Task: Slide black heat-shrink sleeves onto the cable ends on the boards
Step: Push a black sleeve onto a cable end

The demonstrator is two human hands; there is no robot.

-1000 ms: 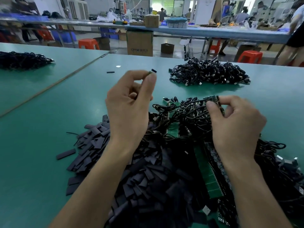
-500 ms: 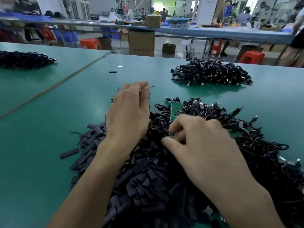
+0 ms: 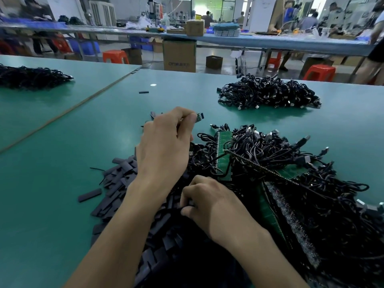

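Right hand moved down into sleeve pile, grasp unclear | left hand pinching small board, cable hidden

Table top: flat teal-green, with one thin brown seam running diagonally at the left.
Heat-shrink sleeves, lower centre: matte black, greying where light hits.
Cable heap, upper right: black, flecked with silver plugs.
Circuit boards, right of centre: green, with pale dotted rows along the edges.
Small board tip, centre: green with a black end.
Stools, top: orange-red.
Carton, top centre: brown.
Bins, upper left: blue.
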